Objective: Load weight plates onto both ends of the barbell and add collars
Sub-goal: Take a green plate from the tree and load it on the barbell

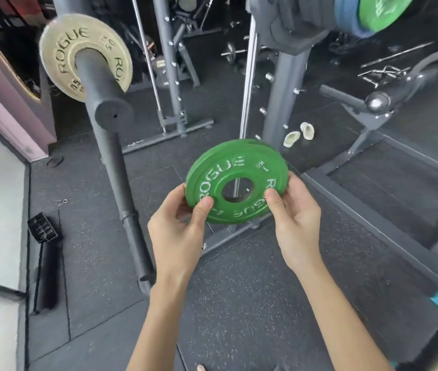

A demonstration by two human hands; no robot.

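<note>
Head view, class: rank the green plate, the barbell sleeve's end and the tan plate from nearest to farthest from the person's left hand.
1. The green plate, pinched by the left hand at the centre.
2. The barbell sleeve's end, up and to the left.
3. The tan plate, farther back along that sleeve, at the top left.

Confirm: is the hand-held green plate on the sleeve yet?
Off: left hand and right hand hold the green plate clear of the sleeve.

Home gym, steel rack uprights (283,103), speckled rubber floor mats (239,290), loaded barbell sleeve (100,84), spare bars
</note>
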